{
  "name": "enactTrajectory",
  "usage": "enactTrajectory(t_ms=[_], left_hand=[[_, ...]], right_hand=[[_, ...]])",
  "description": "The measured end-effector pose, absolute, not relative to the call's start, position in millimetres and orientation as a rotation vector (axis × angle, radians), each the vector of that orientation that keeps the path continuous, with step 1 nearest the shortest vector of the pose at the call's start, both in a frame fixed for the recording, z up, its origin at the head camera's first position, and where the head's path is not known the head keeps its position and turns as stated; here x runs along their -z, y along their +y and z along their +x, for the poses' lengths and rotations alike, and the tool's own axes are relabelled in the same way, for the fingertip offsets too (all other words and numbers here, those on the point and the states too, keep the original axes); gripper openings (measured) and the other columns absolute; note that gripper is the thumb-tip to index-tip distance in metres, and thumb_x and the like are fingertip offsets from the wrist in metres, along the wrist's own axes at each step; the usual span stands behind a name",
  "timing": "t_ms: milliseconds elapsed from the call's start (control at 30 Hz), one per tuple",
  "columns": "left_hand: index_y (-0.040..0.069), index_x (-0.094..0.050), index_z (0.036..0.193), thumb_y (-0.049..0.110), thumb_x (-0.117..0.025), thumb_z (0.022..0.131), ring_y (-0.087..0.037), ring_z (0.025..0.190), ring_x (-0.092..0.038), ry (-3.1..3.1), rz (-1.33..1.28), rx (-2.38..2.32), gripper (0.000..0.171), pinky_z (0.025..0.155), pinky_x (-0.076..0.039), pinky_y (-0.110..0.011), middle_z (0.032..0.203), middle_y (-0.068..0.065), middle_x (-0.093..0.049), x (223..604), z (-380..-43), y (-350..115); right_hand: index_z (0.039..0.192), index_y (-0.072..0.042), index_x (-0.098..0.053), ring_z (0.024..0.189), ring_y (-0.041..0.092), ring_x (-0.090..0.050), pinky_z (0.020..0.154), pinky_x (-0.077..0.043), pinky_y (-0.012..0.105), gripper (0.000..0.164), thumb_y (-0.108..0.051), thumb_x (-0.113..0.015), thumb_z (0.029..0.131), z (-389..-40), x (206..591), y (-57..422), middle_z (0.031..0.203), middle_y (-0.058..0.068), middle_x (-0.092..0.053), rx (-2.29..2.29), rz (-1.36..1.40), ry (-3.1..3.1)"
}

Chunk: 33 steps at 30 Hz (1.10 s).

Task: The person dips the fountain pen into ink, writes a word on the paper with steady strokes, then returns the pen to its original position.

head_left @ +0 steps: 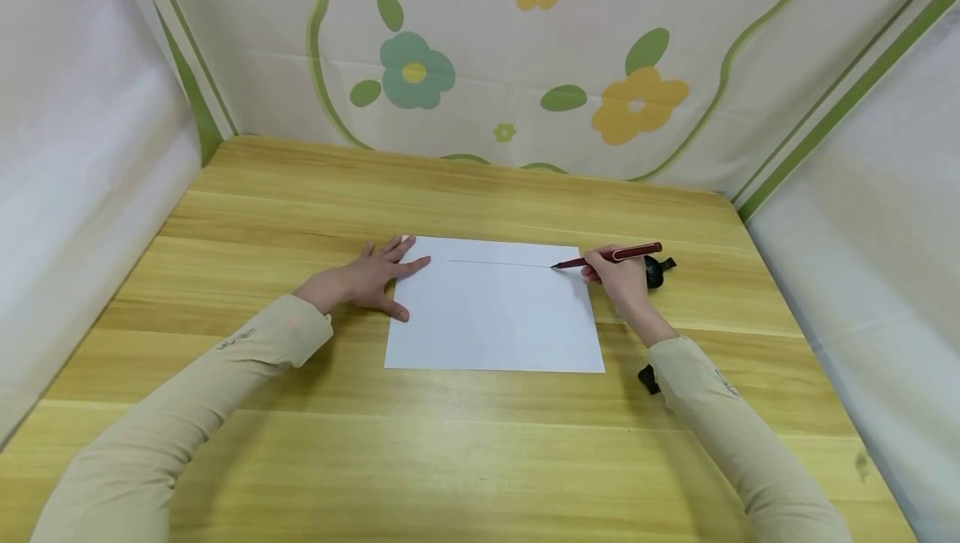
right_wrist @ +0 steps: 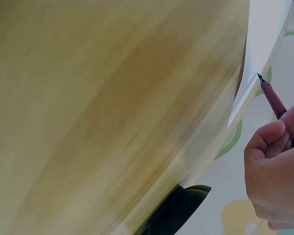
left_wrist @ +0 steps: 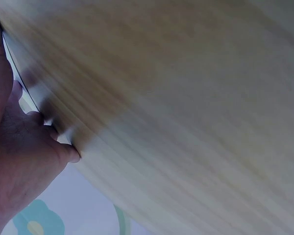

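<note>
A white sheet of paper (head_left: 495,322) lies on the wooden table, with one thin dark line (head_left: 498,263) running across its upper part. My left hand (head_left: 372,278) rests with spread fingers over the sheet's left edge, pressing on it. In the left wrist view the left hand (left_wrist: 22,161) shows at the far left. With my right hand (head_left: 618,280) I pinch a dark red fountain pen (head_left: 577,262), its nib at the line's right end near the top right corner. The right wrist view shows the pen's nib (right_wrist: 260,78) against the paper.
The wooden table (head_left: 480,451) spreads around the sheet. A black rounded object (head_left: 654,273) with a short tab is partly hidden behind my right hand, and another black piece (head_left: 648,379) shows beside the right sleeve. A flowered cloth wall (head_left: 480,51) stands behind the table.
</note>
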<state>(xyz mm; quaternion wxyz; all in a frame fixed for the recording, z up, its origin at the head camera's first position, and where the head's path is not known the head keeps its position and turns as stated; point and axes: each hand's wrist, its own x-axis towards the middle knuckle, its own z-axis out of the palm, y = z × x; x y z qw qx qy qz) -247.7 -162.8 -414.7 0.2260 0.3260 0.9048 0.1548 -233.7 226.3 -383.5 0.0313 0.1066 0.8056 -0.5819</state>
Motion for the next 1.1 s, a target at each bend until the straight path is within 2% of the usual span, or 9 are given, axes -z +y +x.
enactTrajectory(t_ms=[333, 633, 1100], left_hand=[[0.012, -0.017, 0.152, 0.049, -0.071, 0.077, -0.044, 0.144, 0.011, 2.491, 0.897, -0.433, 0.1, 0.108, 0.002, -0.071, 0.157, -0.023, 0.009, 414.0, -246.5, -162.3], [0.012, -0.017, 0.152, 0.05, -0.071, 0.077, -0.043, 0.145, 0.011, 2.491, 0.895, -0.435, 0.1, 0.108, 0.003, -0.07, 0.158, -0.023, 0.009, 414.7, -246.8, -162.6], [0.012, -0.016, 0.152, 0.049, -0.071, 0.078, -0.044, 0.144, 0.012, 2.492, 0.892, -0.419, 0.099, 0.109, 0.003, -0.07, 0.158, -0.023, 0.009, 413.7, -247.1, -162.0]], right_hand=[[0.096, 0.004, -0.06, 0.055, 0.006, -0.065, 0.059, -0.055, 0.021, 0.017, -0.013, -0.059, 0.091, -241.7, 401.4, 239.8, 0.061, -0.003, -0.067, 1.862, 0.316, 2.477], [0.103, 0.009, -0.06, 0.058, 0.008, -0.066, 0.062, -0.056, 0.023, 0.026, -0.014, -0.059, 0.092, -241.6, 405.8, 245.8, 0.067, 0.0, -0.07, 1.872, 0.287, 2.486], [0.092, 0.001, -0.06, 0.055, 0.005, -0.064, 0.057, -0.055, 0.019, 0.011, -0.01, -0.06, 0.09, -239.7, 403.2, 250.5, 0.063, -0.002, -0.068, 1.927, 0.329, 2.464]])
